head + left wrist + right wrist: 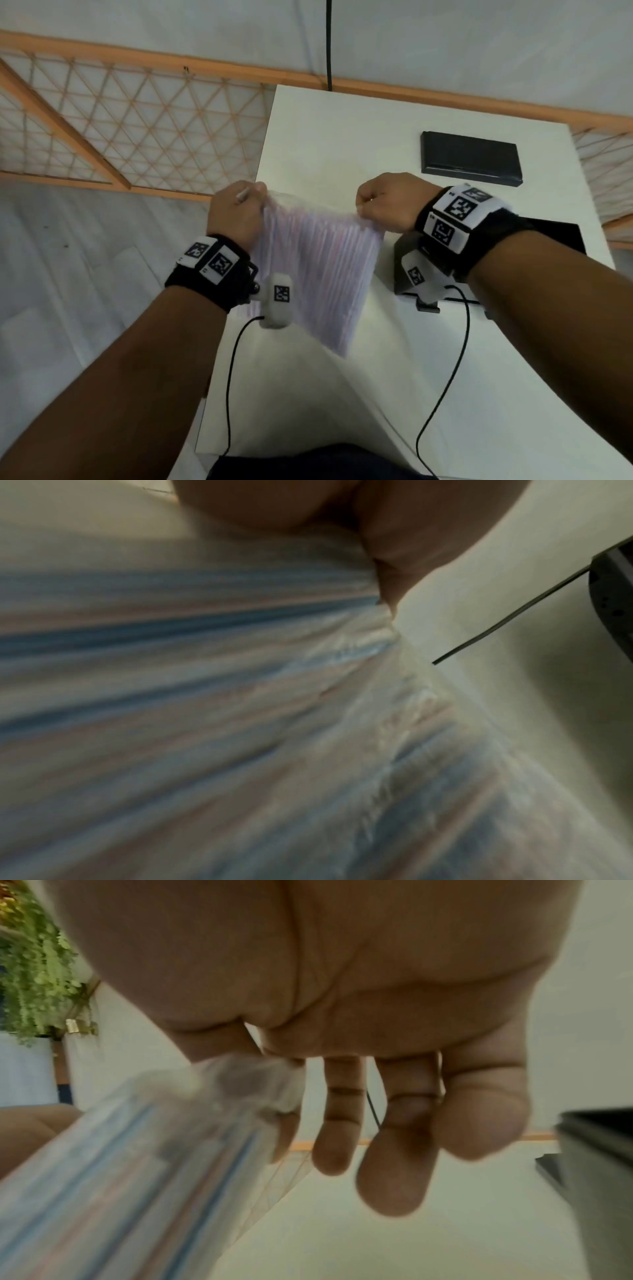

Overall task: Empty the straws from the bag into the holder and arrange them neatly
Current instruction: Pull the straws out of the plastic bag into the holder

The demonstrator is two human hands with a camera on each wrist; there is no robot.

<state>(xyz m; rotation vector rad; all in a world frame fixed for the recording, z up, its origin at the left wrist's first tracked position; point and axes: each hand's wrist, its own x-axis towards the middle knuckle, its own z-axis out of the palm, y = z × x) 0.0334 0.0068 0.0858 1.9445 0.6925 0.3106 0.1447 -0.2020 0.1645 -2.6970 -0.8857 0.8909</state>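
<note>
At centre frame in the head view, the left hand (236,214) and right hand (385,202) each pinch a top corner of the clear bag (315,270) of striped straws (178,631), holding it blurred above the white table (342,394). The black holder (407,270) stands under the right wrist; farther, upper right, lies a black lid (471,157).
</note>
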